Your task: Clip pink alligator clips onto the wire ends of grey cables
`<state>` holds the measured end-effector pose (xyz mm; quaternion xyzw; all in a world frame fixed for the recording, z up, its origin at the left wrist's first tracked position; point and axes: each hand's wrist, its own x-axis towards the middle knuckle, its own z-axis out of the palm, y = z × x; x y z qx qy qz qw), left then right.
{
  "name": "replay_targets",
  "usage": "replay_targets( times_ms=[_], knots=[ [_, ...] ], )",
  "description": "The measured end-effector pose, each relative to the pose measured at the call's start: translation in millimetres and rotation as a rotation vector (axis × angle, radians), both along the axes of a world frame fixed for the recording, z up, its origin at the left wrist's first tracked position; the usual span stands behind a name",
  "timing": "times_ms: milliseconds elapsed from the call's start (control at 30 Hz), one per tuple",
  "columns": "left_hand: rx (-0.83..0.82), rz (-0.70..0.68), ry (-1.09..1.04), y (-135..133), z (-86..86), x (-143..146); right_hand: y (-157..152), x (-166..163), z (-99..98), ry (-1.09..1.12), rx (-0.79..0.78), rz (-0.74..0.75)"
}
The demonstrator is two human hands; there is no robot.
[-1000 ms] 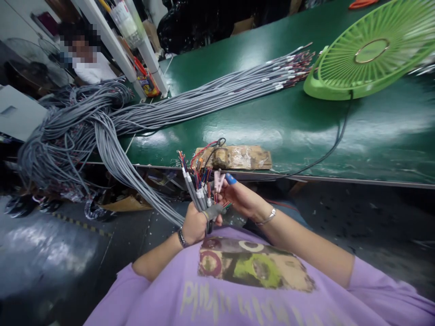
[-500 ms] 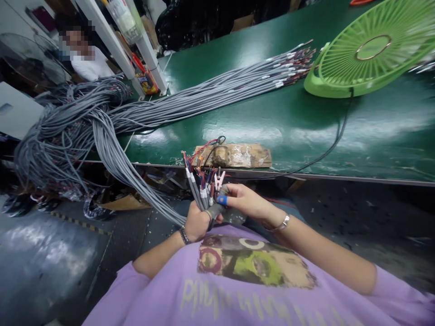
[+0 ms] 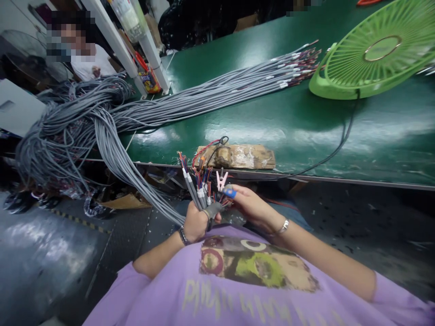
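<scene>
My left hand is wrapped round a bunch of grey cables, with a dark grey covering on its thumb. The cable ends stand up above the fist, showing white bands and thin coloured wires. Beside it, my right hand is closed, its fingertips at the thin reddish wires of a cable end by the left thumb. Blue tape wraps one of its fingers. A pink clip stands just above those fingertips, near the table edge.
Many grey cables lie along the green table, heaped at the left. A green fan stands at the right, its black cord crossing the table. A wooden block sits at the front edge. Another person is far left.
My right hand has drawn slightly right and away from the left thumb, and thin wires now show between the hands. The left hand keeps its hold; the cable ends lean a little further left.
</scene>
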<state>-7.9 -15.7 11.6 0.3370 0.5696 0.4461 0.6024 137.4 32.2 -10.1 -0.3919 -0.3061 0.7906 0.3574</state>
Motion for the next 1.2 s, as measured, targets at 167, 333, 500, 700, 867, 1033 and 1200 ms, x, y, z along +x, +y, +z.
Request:
replay_targets(
  times_ms=[167, 333, 500, 700, 867, 1033, 1200],
  knots=[
    [-0.030, 0.006, -0.066, 5, 9.5, 3, 17, -5, -3.3, 0.104, -0.098, -0.033],
    [-0.025, -0.005, -0.082, 12, 14.5, 7, 24, -14, -2.0, 0.209, 0.034, -0.003],
    [-0.024, -0.006, -0.077, 14, 11.3, 8, 24, -17, -5.1, 0.286, 0.019, 0.030],
    [-0.050, -0.004, -0.086, 14, 10.1, 8, 24, -19, -8.8, 0.311, 0.042, 0.051],
    [-0.059, 0.000, -0.066, 14, 11.2, 9, 24, -21, -9.2, 0.341, 0.035, 0.021],
    [-0.055, 0.008, -0.048, 12, 11.2, 8, 24, -24, -12.5, 0.346, -0.025, -0.011],
    [-0.041, 0.005, -0.045, 9, 13.3, 6, 24, -22, -12.0, 0.373, -0.096, -0.032]
  ],
)
